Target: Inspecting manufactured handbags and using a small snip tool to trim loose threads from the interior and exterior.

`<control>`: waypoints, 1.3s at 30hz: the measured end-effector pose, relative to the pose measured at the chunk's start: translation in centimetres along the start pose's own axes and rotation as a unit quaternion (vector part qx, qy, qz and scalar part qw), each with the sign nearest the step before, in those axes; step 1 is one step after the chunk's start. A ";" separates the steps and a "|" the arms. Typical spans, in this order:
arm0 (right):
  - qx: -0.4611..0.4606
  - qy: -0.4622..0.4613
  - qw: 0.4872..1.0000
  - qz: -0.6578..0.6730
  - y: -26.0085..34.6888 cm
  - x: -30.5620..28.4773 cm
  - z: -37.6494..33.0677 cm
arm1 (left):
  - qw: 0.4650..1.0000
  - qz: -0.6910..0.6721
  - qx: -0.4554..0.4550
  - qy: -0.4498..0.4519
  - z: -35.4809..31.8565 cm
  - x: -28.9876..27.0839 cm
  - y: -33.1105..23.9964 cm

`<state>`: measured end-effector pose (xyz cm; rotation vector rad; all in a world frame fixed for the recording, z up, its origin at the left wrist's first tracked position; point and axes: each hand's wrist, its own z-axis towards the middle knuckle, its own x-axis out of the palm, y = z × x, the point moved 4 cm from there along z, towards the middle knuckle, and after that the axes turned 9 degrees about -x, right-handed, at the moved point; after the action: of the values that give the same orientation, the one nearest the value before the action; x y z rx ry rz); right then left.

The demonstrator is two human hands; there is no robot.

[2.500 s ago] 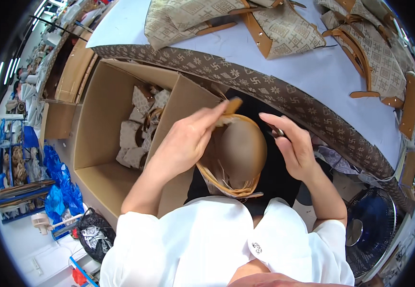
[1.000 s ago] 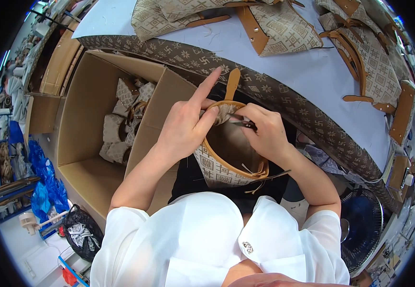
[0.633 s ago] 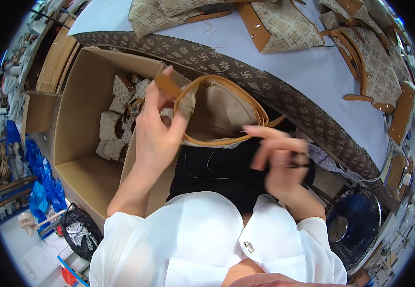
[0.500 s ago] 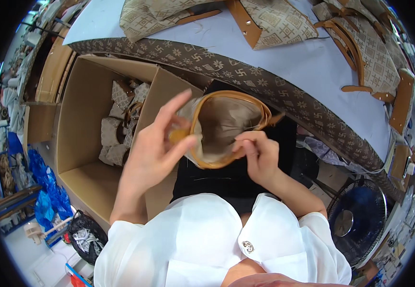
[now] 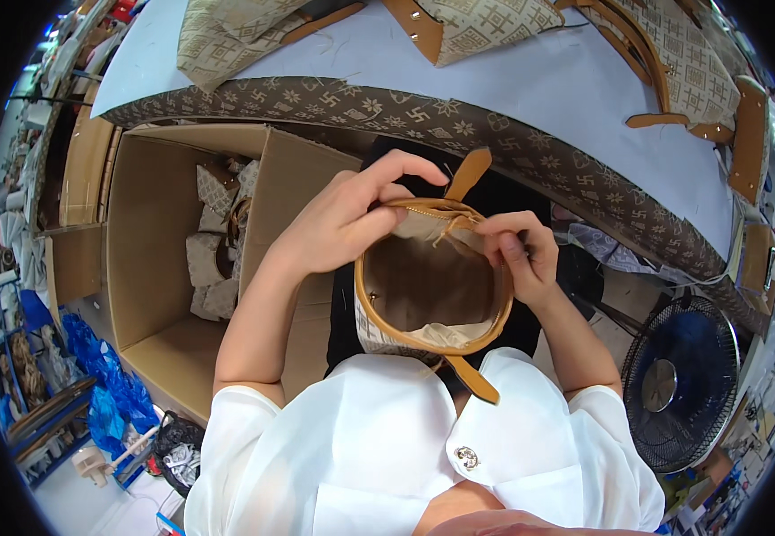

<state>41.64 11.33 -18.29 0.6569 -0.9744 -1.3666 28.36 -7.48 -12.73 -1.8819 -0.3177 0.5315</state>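
A handbag (image 5: 434, 281) rests over my dark-clothed lap, its round mouth facing up. It has a tan leather rim, a beige lining and a light patterned outside. One tan leather tab (image 5: 470, 175) sticks up at the far side, another tab (image 5: 473, 380) at the near side. My left hand (image 5: 347, 214) pinches the far left rim between thumb and fingers, its index finger stretched toward the upper tab. My right hand (image 5: 526, 253) is closed on the right rim, fingertips partly inside. A zipper edge (image 5: 428, 213) and a thin tan strip (image 5: 447, 231) show between the hands.
At left stands an open cardboard box (image 5: 160, 330) holding several patterned bag pieces (image 5: 213, 255). Ahead, a table (image 5: 530, 98) with a patterned brown edge carries more bags (image 5: 486, 25). A fan (image 5: 673, 384) stands at right, a black waste bag (image 5: 178, 451) at lower left.
The bag has turned and come nearer, so its mouth faces me and both tabs show. My left hand has moved right onto the far rim. My right hand has shifted slightly right and farther away.
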 end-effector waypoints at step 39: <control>-0.230 0.343 0.800 -0.436 5.5 -0.2 8.1 | 0.980 0.139 0.116 -0.083 -0.8 1.8 -3.2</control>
<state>37.37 13.48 -9.80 1.1745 0.3339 -1.8449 30.45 -6.14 -9.90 -1.6664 -0.0951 0.8791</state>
